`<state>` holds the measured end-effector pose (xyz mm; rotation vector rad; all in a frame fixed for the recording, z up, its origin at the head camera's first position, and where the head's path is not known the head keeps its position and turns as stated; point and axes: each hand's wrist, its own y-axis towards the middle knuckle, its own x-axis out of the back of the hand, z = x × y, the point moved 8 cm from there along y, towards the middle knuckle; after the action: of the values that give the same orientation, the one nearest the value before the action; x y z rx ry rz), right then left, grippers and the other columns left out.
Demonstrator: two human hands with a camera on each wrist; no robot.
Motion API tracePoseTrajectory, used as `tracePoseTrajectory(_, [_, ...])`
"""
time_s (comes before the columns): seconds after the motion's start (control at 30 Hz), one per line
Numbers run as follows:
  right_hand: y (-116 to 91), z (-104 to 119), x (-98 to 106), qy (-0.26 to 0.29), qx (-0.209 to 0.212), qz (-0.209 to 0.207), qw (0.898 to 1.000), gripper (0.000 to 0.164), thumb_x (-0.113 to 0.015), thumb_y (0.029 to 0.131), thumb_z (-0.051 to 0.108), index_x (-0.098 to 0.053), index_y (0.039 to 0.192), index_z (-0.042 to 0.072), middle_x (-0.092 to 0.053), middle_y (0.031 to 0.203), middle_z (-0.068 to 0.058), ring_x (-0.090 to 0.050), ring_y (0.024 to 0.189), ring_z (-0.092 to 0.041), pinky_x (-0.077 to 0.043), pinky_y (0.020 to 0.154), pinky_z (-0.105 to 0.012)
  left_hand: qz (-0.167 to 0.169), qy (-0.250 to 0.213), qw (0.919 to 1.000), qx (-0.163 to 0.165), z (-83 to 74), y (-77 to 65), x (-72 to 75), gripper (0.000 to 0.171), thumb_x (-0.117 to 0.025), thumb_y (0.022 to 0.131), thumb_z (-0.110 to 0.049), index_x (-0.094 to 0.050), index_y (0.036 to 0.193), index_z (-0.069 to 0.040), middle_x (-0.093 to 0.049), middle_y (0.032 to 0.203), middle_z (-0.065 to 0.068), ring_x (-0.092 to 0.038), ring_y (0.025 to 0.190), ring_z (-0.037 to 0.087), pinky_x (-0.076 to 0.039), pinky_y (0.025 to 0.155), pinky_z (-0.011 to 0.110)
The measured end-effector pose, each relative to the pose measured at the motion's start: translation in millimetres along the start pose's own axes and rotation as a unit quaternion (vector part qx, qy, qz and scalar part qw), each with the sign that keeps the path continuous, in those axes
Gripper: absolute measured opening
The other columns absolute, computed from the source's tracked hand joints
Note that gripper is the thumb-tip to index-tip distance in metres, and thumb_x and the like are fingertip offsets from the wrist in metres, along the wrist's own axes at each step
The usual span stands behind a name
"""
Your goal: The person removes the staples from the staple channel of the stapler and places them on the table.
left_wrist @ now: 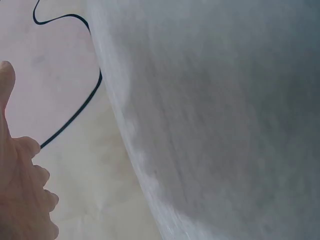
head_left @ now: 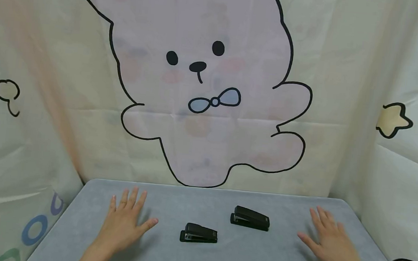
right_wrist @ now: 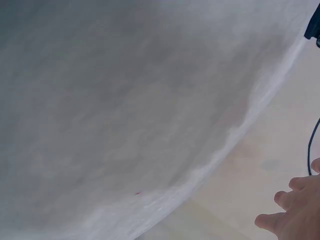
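Fingers (head_left: 141, 201) spread and empty, the left hand (head_left: 122, 224) is nearer the front stapler (head_left: 200, 234), the right hand (head_left: 334, 245) the back stapler (head_left: 250, 218), both lying crosswise between them.

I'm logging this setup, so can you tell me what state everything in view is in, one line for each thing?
Left hand: open, fingers spread, holding nothing.
Right hand: open, fingers spread, holding nothing.
Nearer stapler: upright on its base, untouched.
Farther stapler: upright on its base, untouched, apart from the other.
Backdrop: hanging, creased.
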<state>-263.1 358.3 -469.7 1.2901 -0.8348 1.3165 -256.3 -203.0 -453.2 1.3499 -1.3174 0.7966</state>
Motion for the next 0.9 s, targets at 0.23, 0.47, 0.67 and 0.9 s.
tracePoseTrajectory(0.23, [3.2,19.9,8.1,0.024,0.01,-0.014,1.0,0.094,-0.067,0.098,0.054,-0.03,0.159,-0.008,-0.03,0.16,-0.037,-0.031,0.145,-0.056,-0.023,0.108,-0.077,-0.015,-0.016,0.9995,-0.024,-14.9,-1.9,5.5,0.093,-0.065,0.094,-0.066,-0.04,0.16,-0.005,-0.027,0.168,0.022,-0.017,0.155,0.05,-0.005,0.118,0.072])
tracePoseTrajectory(0.47, [3.2,36.7,12.5,0.052,0.016,-0.026,0.998,0.095,-0.069,0.097,0.053,-0.027,0.161,-0.005,-0.029,0.162,-0.034,-0.035,0.142,-0.058,-0.03,0.106,-0.075,-0.031,-0.027,0.9979,-0.049,-29.3,-4.4,4.2,0.096,-0.07,0.09,-0.065,-0.041,0.159,-0.005,-0.029,0.168,0.021,-0.021,0.154,0.049,-0.008,0.118,0.071])
tracePoseTrajectory(0.67, [3.3,57.8,15.0,0.074,0.027,-0.034,0.996,0.094,-0.07,0.097,0.052,-0.028,0.163,-0.001,-0.03,0.164,-0.031,-0.037,0.141,-0.057,-0.034,0.104,-0.073,-0.02,-0.029,0.9979,-0.054,-37.3,-4.4,-4.2,0.099,-0.071,0.089,-0.067,-0.04,0.16,-0.006,-0.029,0.168,0.02,-0.02,0.155,0.047,-0.007,0.118,0.072])
tracePoseTrajectory(0.9, [8.0,83.8,16.7,0.092,0.028,-0.021,0.995,0.093,-0.067,0.099,0.054,-0.025,0.165,0.003,-0.026,0.167,-0.027,-0.036,0.145,-0.054,-0.036,0.105,-0.073,-0.007,-0.031,0.9979,-0.056,-46.5,-2.3,-9.1,0.106,-0.073,0.085,-0.07,-0.037,0.162,-0.007,-0.024,0.17,0.02,-0.015,0.157,0.045,-0.008,0.119,0.071])
